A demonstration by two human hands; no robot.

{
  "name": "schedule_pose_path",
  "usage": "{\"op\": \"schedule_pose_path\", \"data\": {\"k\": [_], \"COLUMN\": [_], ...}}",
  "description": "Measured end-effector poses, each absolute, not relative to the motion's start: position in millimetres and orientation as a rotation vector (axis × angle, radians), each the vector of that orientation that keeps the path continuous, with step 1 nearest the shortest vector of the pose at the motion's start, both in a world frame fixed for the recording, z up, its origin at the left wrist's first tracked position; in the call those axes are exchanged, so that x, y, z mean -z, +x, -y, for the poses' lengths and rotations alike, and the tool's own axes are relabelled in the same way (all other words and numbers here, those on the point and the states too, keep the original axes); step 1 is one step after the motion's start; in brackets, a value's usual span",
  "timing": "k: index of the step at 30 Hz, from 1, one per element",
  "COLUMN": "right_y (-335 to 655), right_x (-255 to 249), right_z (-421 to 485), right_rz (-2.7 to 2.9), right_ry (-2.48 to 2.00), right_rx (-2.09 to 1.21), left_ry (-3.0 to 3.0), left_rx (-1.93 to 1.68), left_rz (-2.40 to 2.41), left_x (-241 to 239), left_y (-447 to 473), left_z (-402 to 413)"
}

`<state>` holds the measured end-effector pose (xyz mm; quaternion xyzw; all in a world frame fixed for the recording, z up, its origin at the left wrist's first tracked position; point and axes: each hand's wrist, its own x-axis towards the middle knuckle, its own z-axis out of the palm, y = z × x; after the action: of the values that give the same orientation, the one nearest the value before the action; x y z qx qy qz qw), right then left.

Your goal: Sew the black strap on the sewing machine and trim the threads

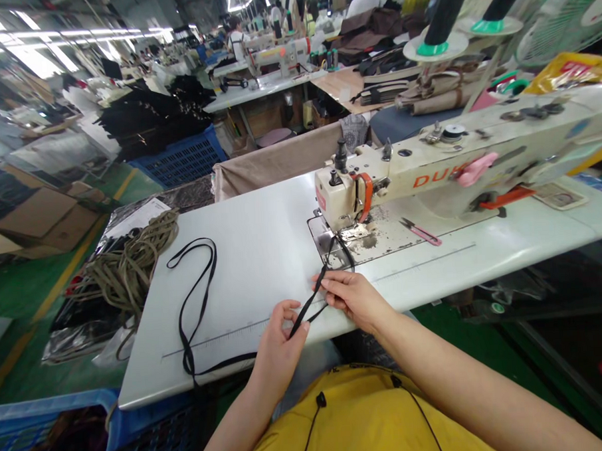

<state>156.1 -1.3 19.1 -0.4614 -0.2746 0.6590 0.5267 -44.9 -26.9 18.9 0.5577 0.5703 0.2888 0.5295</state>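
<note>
A narrow black strap (307, 308) runs between my two hands at the front edge of the sewing table. My left hand (280, 343) pinches it between thumb and fingers. Closer to the needle, my right hand (352, 295) grips the same strap. From there it leads up to the presser foot area of the white sewing machine (428, 160), where a loop lies beside the needle plate. The strap's other length trails from my left hand across the white tabletop (252, 254) and forms a long loop on the left. How the strap sits under the foot is too small to make out.
Pink-handled thread snips (422, 232) lie on the machine bed. Bundled olive cords (138, 266) are piled beyond the table's left edge. A blue basket (54, 406) stands at the lower left. Black thread cones (444, 20) rise behind the machine, near a green fan (566, 21).
</note>
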Motion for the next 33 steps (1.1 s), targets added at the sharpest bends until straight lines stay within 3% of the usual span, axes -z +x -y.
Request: {"op": "schedule_pose_path", "data": {"k": [11,19,33], "right_y": [147,145,146], "right_x": [-16,-21,-13], "right_z": [-7,-2,0], "right_rz": [0.726,0.682,0.655], "right_ry": [-1.202,-1.127,-1.172], "right_rx": [-1.509,-1.645,-1.536], "left_ry": [1.671,0.887,0.905], "left_rx": [-0.742,-0.558,-0.576], "left_rz": [-1.405,-1.086,-1.083], "left_x": [-40,-32,-33], "left_y": [-44,-44,-40], "left_z": [28,33,31]}}
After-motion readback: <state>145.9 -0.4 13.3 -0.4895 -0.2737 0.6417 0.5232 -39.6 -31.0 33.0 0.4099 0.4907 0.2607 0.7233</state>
